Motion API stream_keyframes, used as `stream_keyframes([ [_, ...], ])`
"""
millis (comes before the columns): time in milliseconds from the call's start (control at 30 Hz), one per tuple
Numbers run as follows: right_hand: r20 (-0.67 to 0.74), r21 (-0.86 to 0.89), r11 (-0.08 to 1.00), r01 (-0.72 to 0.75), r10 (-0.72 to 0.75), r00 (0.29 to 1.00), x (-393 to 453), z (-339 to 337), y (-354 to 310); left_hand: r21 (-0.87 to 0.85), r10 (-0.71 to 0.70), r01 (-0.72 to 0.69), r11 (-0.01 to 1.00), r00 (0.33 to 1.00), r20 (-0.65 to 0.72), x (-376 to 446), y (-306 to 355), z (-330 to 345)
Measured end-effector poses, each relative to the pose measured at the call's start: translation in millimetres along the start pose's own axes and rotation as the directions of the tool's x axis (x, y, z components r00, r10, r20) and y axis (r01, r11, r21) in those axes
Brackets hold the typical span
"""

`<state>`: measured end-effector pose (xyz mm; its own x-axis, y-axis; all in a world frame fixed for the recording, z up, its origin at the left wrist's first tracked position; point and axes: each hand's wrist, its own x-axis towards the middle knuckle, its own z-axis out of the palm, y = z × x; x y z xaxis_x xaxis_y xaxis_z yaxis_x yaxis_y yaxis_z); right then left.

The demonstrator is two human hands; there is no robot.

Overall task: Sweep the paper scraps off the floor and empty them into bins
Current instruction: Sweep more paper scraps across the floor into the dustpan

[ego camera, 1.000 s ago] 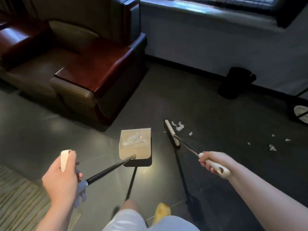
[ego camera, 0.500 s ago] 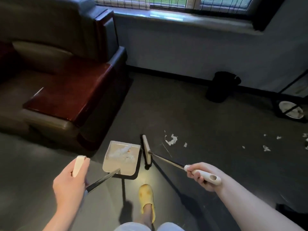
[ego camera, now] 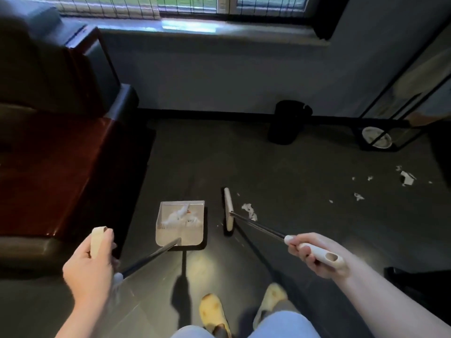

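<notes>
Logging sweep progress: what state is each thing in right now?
dustpan: holds white scraps, mouth facing away
broom: head beside the nearest scrap
nearest scrap: on the floor
far scraps: scattered, unswept
black bin: upright by the wall
left hand: grips dustpan handle
right hand: grips broom handle

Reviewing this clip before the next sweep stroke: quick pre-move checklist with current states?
1. Right hand grips the broom handle: ok.
2. Left hand grips the dustpan handle: ok.
3. Dustpan flat on the floor, mouth facing the scrap: cannot tell.
4. Broom head on the far side of the nearest scrap from the pan: not ok, the scrap lies right of the head and the pan left.
5. Paper already in the pan sits inside its walls: ok.
6. Floor swept: not ok, scattered scraps remain far right.
7. Black bin by the wall in sight: ok.
</notes>
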<state>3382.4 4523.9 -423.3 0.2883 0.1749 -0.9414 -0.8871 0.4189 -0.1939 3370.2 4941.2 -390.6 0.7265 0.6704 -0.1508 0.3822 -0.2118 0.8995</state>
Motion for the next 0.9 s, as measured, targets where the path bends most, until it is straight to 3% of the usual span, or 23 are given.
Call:
stream_keyframes([
  [100,0.096,0.088,0.995,-0.049,0.04,0.995,13.8,11.5,-12.0,-0.014,0.014,-0.013,1.0,0.999,0.037,9.9,8.0,14.2],
  [300,0.157,0.197,0.978,-0.064,0.033,0.987,42.1,17.6,-43.2,-0.024,0.069,-0.066,0.998,0.988,0.135,2.4,27.9,51.6],
  [533,0.032,0.301,0.953,-0.028,0.019,0.999,34.5,-56.0,-79.6,-0.008,0.069,-0.068,0.998,0.99,0.124,-10.5,47.4,107.3],
  [833,0.003,0.116,0.987,-0.11,0.11,0.994,-4.7,-96.4,-136.3,-0.014,0.093,-0.092,0.996,0.986,0.137,-9.7,73.9,174.8],
  [900,0.041,0.161,0.983,-0.084,0.078,0.996,-3.0,-92.4,-144.1,-0.024,0.101,-0.099,0.995,0.984,0.149,-10.2,79.6,185.5],
])
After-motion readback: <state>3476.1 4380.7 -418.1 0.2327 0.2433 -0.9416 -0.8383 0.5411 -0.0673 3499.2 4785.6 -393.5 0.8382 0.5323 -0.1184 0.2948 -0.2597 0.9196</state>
